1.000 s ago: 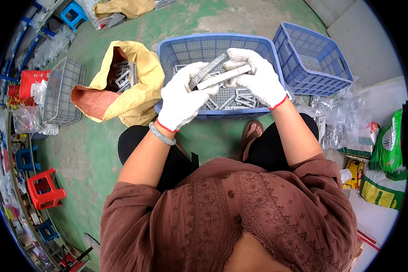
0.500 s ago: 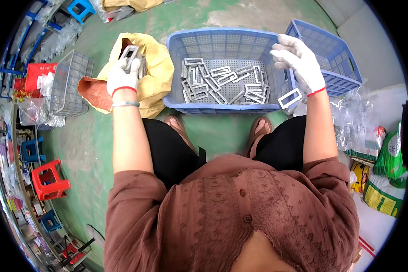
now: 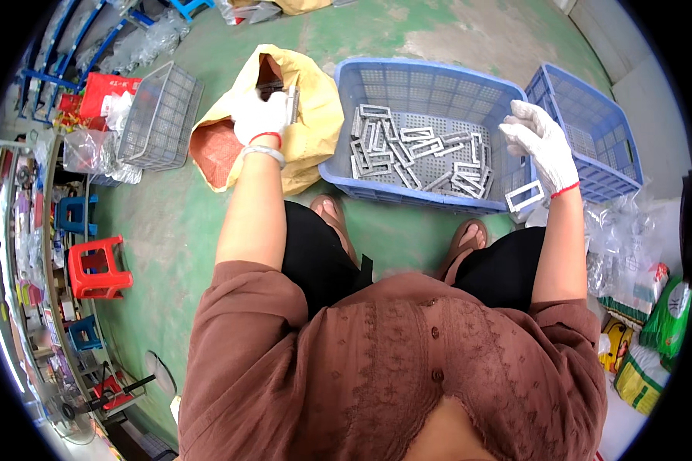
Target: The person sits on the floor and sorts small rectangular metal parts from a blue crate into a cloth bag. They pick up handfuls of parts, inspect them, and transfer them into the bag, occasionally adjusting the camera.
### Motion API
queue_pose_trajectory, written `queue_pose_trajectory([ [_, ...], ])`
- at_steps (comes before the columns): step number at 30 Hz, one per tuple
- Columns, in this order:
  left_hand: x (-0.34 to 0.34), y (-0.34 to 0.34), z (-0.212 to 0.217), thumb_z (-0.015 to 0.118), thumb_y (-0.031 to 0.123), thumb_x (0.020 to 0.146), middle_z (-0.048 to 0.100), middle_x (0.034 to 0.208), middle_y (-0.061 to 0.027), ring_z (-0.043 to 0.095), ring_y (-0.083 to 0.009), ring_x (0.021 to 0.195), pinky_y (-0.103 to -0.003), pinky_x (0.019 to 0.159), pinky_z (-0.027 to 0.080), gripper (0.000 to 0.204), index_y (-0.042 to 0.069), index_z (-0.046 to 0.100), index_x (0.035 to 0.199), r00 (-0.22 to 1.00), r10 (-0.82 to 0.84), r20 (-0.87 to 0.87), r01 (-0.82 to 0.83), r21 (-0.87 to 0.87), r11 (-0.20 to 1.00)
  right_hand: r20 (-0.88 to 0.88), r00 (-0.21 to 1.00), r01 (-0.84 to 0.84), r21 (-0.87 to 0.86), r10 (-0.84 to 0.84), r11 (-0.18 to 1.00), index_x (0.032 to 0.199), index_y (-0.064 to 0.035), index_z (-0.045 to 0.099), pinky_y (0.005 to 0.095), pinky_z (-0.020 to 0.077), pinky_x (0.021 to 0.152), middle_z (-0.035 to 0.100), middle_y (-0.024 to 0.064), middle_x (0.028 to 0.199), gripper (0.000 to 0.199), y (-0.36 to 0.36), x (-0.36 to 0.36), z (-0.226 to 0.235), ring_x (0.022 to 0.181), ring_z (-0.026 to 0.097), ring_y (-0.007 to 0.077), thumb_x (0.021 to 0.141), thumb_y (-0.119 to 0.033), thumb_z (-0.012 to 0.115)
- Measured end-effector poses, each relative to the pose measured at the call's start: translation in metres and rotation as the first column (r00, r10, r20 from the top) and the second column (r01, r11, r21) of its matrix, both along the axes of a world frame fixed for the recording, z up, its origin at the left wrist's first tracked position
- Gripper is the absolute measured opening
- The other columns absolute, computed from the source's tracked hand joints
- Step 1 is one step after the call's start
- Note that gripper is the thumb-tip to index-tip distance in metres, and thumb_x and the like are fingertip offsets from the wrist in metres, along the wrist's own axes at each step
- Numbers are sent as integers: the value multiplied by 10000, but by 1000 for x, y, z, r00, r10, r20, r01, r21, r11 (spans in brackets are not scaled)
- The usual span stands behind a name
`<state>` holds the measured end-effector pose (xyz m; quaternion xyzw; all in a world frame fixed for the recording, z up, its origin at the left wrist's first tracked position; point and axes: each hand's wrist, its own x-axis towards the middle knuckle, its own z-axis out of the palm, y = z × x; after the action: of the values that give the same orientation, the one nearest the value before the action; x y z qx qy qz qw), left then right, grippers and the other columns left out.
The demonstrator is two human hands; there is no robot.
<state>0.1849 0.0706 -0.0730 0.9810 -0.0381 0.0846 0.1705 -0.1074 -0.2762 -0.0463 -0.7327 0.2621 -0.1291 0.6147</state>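
Crate [image 3: 438,84], blue plastic, sits on the green floor holding a loose pile of grey metal frames [image 3: 415,150]; a second blue crate [image 3: 592,115] touches its right side and a yellow sack [image 3: 315,115] lies just left. Left hand [image 3: 260,115], gloved, is clamped on a metal piece [image 3: 291,104] at the sack's mouth. Right hand [image 3: 542,146], fingers closed, grips one frame [image 3: 524,196] at the crate's right rim.

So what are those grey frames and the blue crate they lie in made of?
The grey frames look like metal, perhaps cast aluminium: dull, matt silver-grey with stiff, sharp rectangular edges. The blue crate looks like moulded plastic: even blue colour and a perforated lattice of walls and floor.
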Motion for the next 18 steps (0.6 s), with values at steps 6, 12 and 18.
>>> queue_pose_trajectory([
  [6, 47, -15, -43, 523, 434, 896, 687, 1176, -148, 654, -350, 1076, -437, 922, 510, 438, 142, 700, 1170, 830, -417, -370, 546, 390, 741, -37, 996, -86, -97, 83, 992, 1334, 2, 551, 296, 528, 842, 653, 125, 1177, 570, 12, 11, 4, 981, 638, 161, 846, -186, 779],
  [12, 188, 73, -186, 519, 365, 906, 577, 1374, -196, 606, -343, 1196, -449, 974, 495, 598, 240, 440, 1485, 609, -374, -699, 791, 505, 345, -72, 983, -179, -179, 168, 967, 1310, 11, 573, 318, 515, 930, 660, 138, 1182, 571, 13, 26, 1, 1081, 632, 198, 822, -185, 796],
  [18, 80, -14, -58, 660, 335, 833, 680, 1118, -143, 669, -296, 1015, -409, 854, 523, 362, 198, 627, 1166, 650, -371, -664, 731, 412, 543, -144, 983, -154, -300, 115, 942, 1300, 8, 581, 331, 504, 959, 669, 142, 1185, 556, 2, 22, -6, 1092, 639, 207, 826, -191, 793],
])
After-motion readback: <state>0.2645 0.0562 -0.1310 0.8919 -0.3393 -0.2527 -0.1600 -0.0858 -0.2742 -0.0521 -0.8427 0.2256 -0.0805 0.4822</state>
